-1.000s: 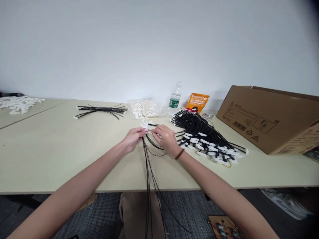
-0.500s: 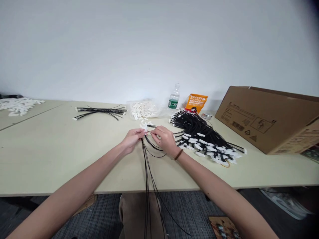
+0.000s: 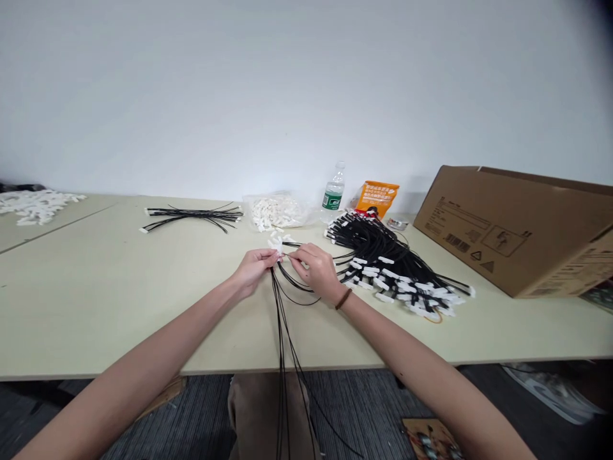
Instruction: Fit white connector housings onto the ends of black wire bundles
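Note:
My left hand [image 3: 258, 267] is closed in a pinch on a white plastic connector [image 3: 276, 243] near the middle of the table. Several thin black wires [image 3: 282, 332] hang from beneath it over the table's front edge. Close on its right, my right hand [image 3: 313, 265] pinches the thin end of a black wire, held at the connector. Whether the wire's tip sits inside the connector is too small to tell. More black wires curve below the right hand toward a large bundle of black wires [image 3: 378, 249] with white connectors at their ends.
A clear bag of white connectors [image 3: 276, 211] lies behind my hands, with a smaller wire bundle [image 3: 194, 216] to its left. Along the back stand a water bottle [image 3: 334, 188] and an orange packet [image 3: 377, 197]. A cardboard box [image 3: 512, 230] is at right, loose white connectors [image 3: 38, 206] far left.
Almost nothing differs. Both hands stay pinched together at the connector, and the hanging wires have shifted slightly.

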A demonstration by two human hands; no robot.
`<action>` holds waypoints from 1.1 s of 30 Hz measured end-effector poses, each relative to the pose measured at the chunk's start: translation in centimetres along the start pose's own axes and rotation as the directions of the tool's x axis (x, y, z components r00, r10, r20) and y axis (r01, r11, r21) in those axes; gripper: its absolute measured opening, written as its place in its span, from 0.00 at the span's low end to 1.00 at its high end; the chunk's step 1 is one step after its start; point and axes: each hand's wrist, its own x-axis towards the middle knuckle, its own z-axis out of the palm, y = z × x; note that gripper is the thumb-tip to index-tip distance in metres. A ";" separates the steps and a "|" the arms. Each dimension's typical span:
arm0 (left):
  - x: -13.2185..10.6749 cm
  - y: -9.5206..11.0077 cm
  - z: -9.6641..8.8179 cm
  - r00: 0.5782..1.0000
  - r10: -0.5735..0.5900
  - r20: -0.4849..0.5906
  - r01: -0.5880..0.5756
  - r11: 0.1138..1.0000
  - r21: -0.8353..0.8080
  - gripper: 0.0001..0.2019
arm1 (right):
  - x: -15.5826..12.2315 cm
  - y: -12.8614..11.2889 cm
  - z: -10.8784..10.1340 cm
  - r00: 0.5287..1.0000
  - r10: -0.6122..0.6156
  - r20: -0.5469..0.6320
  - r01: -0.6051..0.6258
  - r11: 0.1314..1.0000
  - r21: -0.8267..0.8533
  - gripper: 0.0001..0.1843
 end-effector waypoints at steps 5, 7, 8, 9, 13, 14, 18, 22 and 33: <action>-0.2 0.2 0.4 1.000 -0.003 0.022 0.003 1.000 -0.009 0.14 | 0.1 -0.1 0.2 0.997 0.037 -0.061 -0.036 0.999 0.023 0.09; -0.2 0.3 0.5 0.999 -0.015 0.030 0.015 1.000 -0.025 0.13 | 0.2 -0.2 0.1 0.996 0.041 -0.077 -0.041 0.999 0.003 0.09; -0.2 0.3 0.5 0.999 -0.019 0.035 0.020 0.999 -0.032 0.13 | 0.3 -0.2 0.0 0.996 0.043 -0.077 -0.043 0.999 -0.010 0.10; -0.2 0.3 0.6 0.999 -0.021 0.041 0.023 0.999 -0.037 0.13 | 0.3 -0.3 0.0 0.997 0.039 -0.071 -0.041 0.999 -0.026 0.10; 0.0 0.1 0.4 0.999 -0.013 0.052 0.015 0.999 -0.038 0.13 | 0.3 -0.3 -0.2 1.000 -0.028 -0.014 0.027 0.998 -0.063 0.10; 0.0 0.0 0.3 0.999 -0.013 0.049 0.015 0.999 -0.035 0.13 | 0.2 -0.2 -0.2 0.999 -0.043 -0.002 0.043 0.997 -0.060 0.10; 0.2 -0.1 0.0 0.999 -0.008 0.034 0.008 1.000 -0.002 0.12 | 0.1 0.0 0.0 0.999 -0.053 0.014 0.053 0.998 -0.039 0.10; 0.3 -0.1 -0.1 0.999 -0.013 0.039 0.013 1.000 -0.003 0.12 | 0.0 0.1 0.1 0.999 -0.052 0.011 0.052 0.998 -0.035 0.10; 0.2 0.0 -0.1 0.997 -0.036 0.065 0.038 0.999 -0.034 0.12 | 0.0 0.1 -0.1 0.999 -0.048 0.026 0.048 0.999 -0.021 0.11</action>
